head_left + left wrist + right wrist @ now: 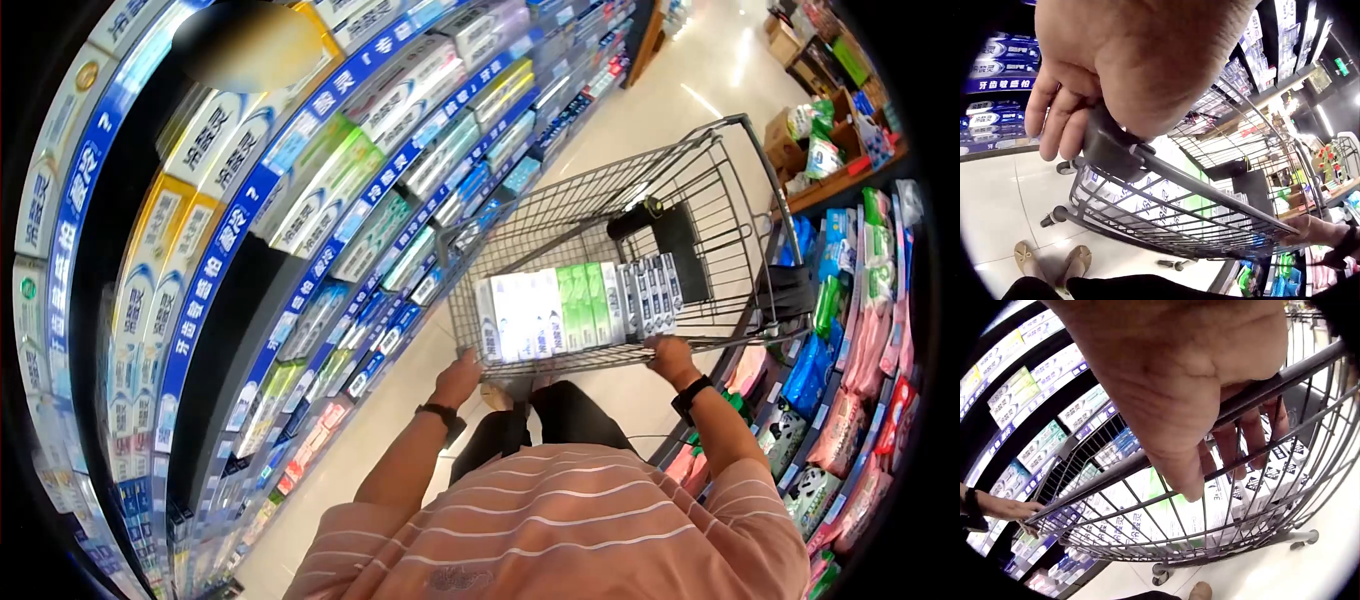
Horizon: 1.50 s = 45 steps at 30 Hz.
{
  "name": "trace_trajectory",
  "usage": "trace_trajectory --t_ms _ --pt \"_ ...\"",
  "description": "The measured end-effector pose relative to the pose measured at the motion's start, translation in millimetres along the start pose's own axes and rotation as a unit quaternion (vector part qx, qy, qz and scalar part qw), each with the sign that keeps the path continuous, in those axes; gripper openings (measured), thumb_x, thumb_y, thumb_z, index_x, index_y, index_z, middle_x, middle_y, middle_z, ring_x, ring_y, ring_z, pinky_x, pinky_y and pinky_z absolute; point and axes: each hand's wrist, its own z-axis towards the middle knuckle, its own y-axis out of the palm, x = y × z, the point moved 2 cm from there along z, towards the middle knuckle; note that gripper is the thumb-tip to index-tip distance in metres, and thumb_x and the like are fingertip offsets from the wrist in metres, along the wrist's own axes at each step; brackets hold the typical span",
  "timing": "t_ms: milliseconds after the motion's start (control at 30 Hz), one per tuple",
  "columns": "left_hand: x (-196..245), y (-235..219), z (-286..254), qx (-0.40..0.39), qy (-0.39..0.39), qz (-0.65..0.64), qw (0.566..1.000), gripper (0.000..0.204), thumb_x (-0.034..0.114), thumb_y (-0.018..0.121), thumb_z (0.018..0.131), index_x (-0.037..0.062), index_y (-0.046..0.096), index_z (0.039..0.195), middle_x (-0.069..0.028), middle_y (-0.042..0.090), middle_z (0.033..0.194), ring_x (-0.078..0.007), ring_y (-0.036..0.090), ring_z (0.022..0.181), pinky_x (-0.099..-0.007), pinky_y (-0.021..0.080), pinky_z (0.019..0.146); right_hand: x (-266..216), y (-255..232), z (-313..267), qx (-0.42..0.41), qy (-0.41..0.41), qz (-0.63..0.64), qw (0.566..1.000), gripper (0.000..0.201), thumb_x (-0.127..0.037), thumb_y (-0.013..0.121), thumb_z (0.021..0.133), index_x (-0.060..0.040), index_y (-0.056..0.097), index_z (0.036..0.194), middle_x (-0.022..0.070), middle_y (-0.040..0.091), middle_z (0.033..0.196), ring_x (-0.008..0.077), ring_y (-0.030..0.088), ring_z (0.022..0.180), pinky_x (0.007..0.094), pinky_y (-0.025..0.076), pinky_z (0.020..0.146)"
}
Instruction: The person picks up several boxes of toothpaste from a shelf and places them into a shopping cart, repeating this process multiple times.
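A metal wire shopping cart [612,352] stands in front of the body. At its near left corner my left hand [459,378] grips the dark corner piece [1110,147], fingers bent over it. My right hand [672,360] holds the near rim further right; in the right wrist view its fingers curl over the bar [1310,367], with the thumb on the near side. Inside the cart, against the near side, lie rows of boxes: white ones with blue print [520,315], green-and-white ones [585,300] and white ones with dark print [652,295].
Shelves of boxed goods [230,140] with blue label strips rise on the left. Bagged goods [840,430] fill shelves on the right. A dark object [637,217] lies deeper in the cart. Pale tiled floor [715,60] runs between the shelves, past cardboard boxes [783,140].
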Motion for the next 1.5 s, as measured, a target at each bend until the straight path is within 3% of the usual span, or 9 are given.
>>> trace_trajectory --t_ms 367,833,933,1000,1033,1100,1200,1367,1500 --pt "55 13 49 -0.037 0.112 -0.101 0.988 0.053 0.047 0.042 0.099 0.0088 0.051 0.135 -0.0289 0.06 0.122 -0.0453 0.055 0.115 -0.0479 0.043 0.099 59 -45 86 0.02 0.074 -0.208 0.975 0.032 -0.042 0.08 0.071 -0.0172 0.071 0.09 0.0069 0.072 0.09 0.0272 0.064 0.098 0.0455 0.041 0.093" --pt "164 -8 62 -0.06 0.006 -0.115 0.992 0.058 0.041 0.056 0.093 0.0116 0.046 0.141 -0.0245 0.064 0.119 -0.0405 0.06 0.113 -0.0453 0.047 0.096 149 -101 182 0.108 -0.092 -0.168 0.976 0.01 -0.023 0.072 0.07 -0.0169 0.071 0.078 0.0073 0.07 0.082 0.0304 0.063 0.092 0.05 0.041 0.093" --pt "156 -47 63 0.021 0.082 -0.292 0.953 0.051 0.036 0.058 0.094 0.0079 0.052 0.136 -0.0235 0.065 0.117 -0.0393 0.062 0.11 -0.0447 0.048 0.096 158 -111 196 0.094 -0.099 -0.192 0.972 0.013 -0.023 0.073 0.068 -0.0171 0.071 0.079 0.0077 0.07 0.084 0.0304 0.062 0.095 0.051 0.04 0.097" --pt "120 -80 53 0.313 0.086 -0.242 0.914 0.042 0.03 0.059 0.097 0.0077 0.056 0.132 -0.0217 0.066 0.115 -0.0361 0.062 0.108 -0.0433 0.047 0.097 160 -113 205 0.084 -0.086 -0.178 0.977 0.015 -0.024 0.074 0.068 -0.016 0.071 0.08 0.0092 0.07 0.089 0.0308 0.062 0.096 0.051 0.039 0.101" --pt "88 -108 54 0.428 0.096 -0.068 0.896 0.035 0.028 0.056 0.1 0.0063 0.058 0.128 -0.0199 0.064 0.117 -0.0346 0.061 0.109 -0.0412 0.046 0.098 162 -111 209 0.077 -0.079 -0.185 0.977 0.015 -0.024 0.074 0.068 -0.0158 0.071 0.08 0.0096 0.07 0.089 0.0309 0.062 0.097 0.0507 0.039 0.101" --pt "102 -204 -5 0.499 -0.016 -0.217 0.839 0.029 0.026 0.056 0.1 0.0036 0.059 0.118 -0.0159 0.063 0.116 -0.0311 0.06 0.105 -0.0365 0.047 0.095 161 -109 213 0.062 -0.063 -0.188 0.978 0.018 -0.025 0.073 0.069 -0.0147 0.071 0.084 0.0112 0.07 0.092 0.0319 0.062 0.1 0.0512 0.037 0.105" --pt "62 -282 -38 0.695 0.033 -0.138 0.705 0.031 0.018 0.06 0.096 -0.0034 0.057 0.119 -0.0198 0.061 0.114 -0.0297 0.059 0.105 -0.038 0.047 0.094 154 -98 216 0.063 -0.075 -0.173 0.98 0.021 -0.026 0.072 0.071 -0.0144 0.071 0.088 0.0116 0.07 0.093 0.0325 0.062 0.102 0.0526 0.035 0.108" --pt "11 -342 -40 0.744 -0.005 -0.08 0.663 0.045 0.026 0.068 0.09 -0.0073 0.057 0.119 -0.0265 0.058 0.12 -0.0382 0.057 0.111 -0.043 0.044 0.097 119 -86 213 0.103 -0.103 -0.125 0.981 0.022 -0.021 0.071 0.071 -0.0098 0.066 0.089 0.0107 0.068 0.099 0.0318 0.061 0.102 0.0507 0.036 0.107" --pt "-11 -374 -34 0.689 0.003 -0.108 0.717 0.055 0.032 0.073 0.086 -0.0047 0.057 0.125 -0.0281 0.056 0.128 -0.0411 0.054 0.117 -0.0422 0.042 0.101 96 -75 206 0.105 -0.105 -0.118 0.982 0.029 -0.022 0.072 0.071 -0.0088 0.066 0.096 0.013 0.065 0.1 0.0327 0.058 0.107 0.0499 0.037 0.106"
